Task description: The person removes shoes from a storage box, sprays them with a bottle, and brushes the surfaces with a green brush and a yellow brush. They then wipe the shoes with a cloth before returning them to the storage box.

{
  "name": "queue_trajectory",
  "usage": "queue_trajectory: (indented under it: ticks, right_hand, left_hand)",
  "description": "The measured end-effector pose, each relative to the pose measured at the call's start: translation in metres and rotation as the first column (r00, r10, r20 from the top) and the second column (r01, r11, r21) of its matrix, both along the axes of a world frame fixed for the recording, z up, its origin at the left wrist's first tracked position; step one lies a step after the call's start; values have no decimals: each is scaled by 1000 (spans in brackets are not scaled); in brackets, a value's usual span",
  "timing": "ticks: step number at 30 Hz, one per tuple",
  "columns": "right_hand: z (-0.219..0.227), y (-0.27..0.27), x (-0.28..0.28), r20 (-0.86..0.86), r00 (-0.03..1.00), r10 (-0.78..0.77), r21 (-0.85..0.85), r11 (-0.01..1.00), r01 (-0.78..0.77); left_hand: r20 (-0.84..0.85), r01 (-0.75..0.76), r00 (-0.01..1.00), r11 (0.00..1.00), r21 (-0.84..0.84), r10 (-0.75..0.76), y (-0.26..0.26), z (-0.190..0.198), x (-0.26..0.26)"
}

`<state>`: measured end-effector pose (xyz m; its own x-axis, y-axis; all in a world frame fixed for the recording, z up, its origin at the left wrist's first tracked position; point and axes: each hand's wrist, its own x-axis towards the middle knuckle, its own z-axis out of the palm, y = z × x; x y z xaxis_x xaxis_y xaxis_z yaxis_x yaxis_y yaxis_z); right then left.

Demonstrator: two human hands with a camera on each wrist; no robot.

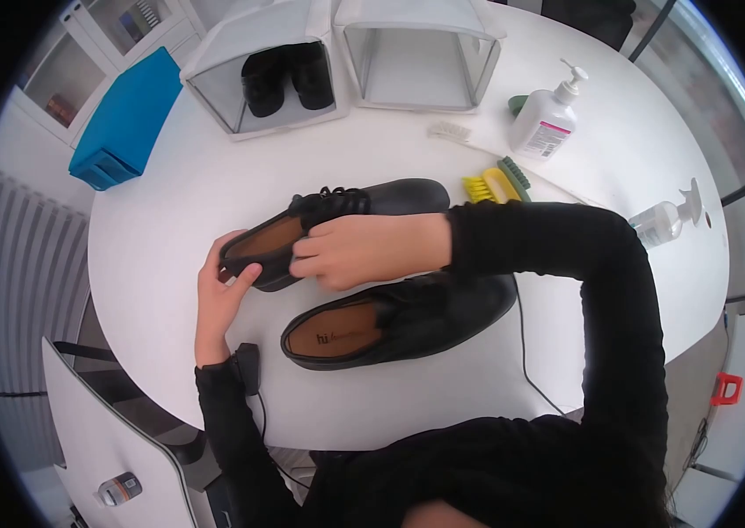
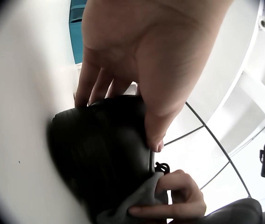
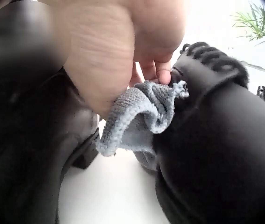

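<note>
A black lace-up shoe (image 1: pixel 412 195) with a tan insole lies on the white table, its toe to the right. My left hand (image 1: pixel 219 295) grips it at the heel, thumb on the near side and fingers on the far side. In my right hand (image 1: pixel 368 251) a bunched grey cloth (image 3: pixel 134 114) is pinched; it bears against the near side of this shoe, as the left wrist view also shows. Closer to my body lies the second black shoe (image 1: pixel 443 317), below my right hand. Its insole carries printed lettering.
Two white boxes with open fronts stand at the back; black shoes (image 1: pixel 306 79) are in the left one. A blue case (image 1: pixel 131 119) stands at the left. Brushes (image 1: pixel 496 183), a pump bottle (image 1: pixel 544 123) and a spray bottle (image 1: pixel 658 223) are at the right. A black adapter (image 1: pixel 248 368) lies by my left wrist.
</note>
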<state>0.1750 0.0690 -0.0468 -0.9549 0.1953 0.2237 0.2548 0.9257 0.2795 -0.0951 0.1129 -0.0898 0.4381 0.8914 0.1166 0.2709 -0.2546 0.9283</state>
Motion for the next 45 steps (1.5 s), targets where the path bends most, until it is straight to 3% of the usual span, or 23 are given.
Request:
queue_trajectory:
  ticks: [3, 5, 7, 9, 11, 12, 14, 15, 18, 19, 20, 22, 24, 28, 31, 34, 37, 40, 43, 45]
  right_hand:
    - [-10, -10, 36, -81, 995, -57, -75, 996, 51]
    - [-5, -20, 68, -144, 979, -141, -283, 954, 96]
    - [0, -41, 105, -94, 915, -393, -413, 851, 324]
    - [5, -68, 135, -116, 792, -599, -548, 704, 452]
    - [15, -100, 160, -178, 694, -698, -559, 652, 513]
    - [24, -121, 166, -191, 583, -790, -661, 542, 519]
    - [29, -161, 182, -145, 411, -900, -798, 352, 489]
    - [26, -179, 186, -192, 390, -901, -774, 383, 505]
    - [17, -221, 188, -78, 297, -952, -868, 212, 449]
    - [14, -230, 185, -52, 277, -959, -878, 176, 445]
    - [9, -236, 181, -24, 257, -966, -889, 139, 436]
    - [-5, -244, 176, -87, 275, -958, -894, 197, 403]
    - [-11, -244, 174, -121, 265, -957, -905, 216, 367]
    - [-12, -241, 179, -55, 284, -957, -956, 132, 262]
    - [-17, -242, 184, -51, 313, -948, -953, 140, 268]
    - [-17, -245, 184, -76, 322, -944, -948, 169, 270]
    - [-18, -246, 183, -90, 331, -939, -933, 196, 302]
    - [-17, -246, 181, -91, 320, -943, -943, 185, 278]
    - [-1, -242, 180, -100, 443, -891, -789, 342, 511]
    - [32, -234, 187, -88, 478, -874, -695, 398, 599]
  left_hand:
    - [-26, 24, 999, 1000, 9, -24, -2, 5, 1]
    - [-33, 54, 998, 999, 8, -54, -4, 9, 0]
    - [-73, 48, 996, 999, 20, -46, -10, 14, 1]
    - [-93, 39, 995, 999, 3, -39, -16, 23, 5]
    - [-260, 55, 964, 930, 364, 45, -28, 37, 13]
    - [-325, 76, 939, 849, 523, 116, -33, 46, 19]
    - [-333, 111, 938, 825, 555, 98, -43, 68, 31]
    - [-341, 130, 936, 814, 566, 88, -46, 76, 36]
    - [-715, 463, 690, 828, 317, -113, -44, 88, 50]
    - [-724, 518, 687, 740, 430, -61, -40, 82, 56]
    - [-743, 548, 662, 740, 389, -100, -33, 77, 58]
    - [-782, 604, 601, 736, 308, -167, -18, 76, 60]
    - [-732, 593, 660, 715, 370, -168, -20, 84, 71]
    - [-678, 578, 690, 756, 307, -252, -33, 88, 77]
    - [-724, 652, 611, 721, 232, -320, -43, 82, 79]
    - [-663, 632, 640, 756, 169, -387, -44, 81, 77]
    - [-635, 656, 652, 729, 196, -415, -52, 96, 84]
    - [-801, 704, 489, 698, 131, -344, -51, 85, 91]
    - [-802, 753, 458, 646, 120, -384, -41, 73, 97]
    - [-789, 721, 493, 679, 136, -366, -41, 80, 97]
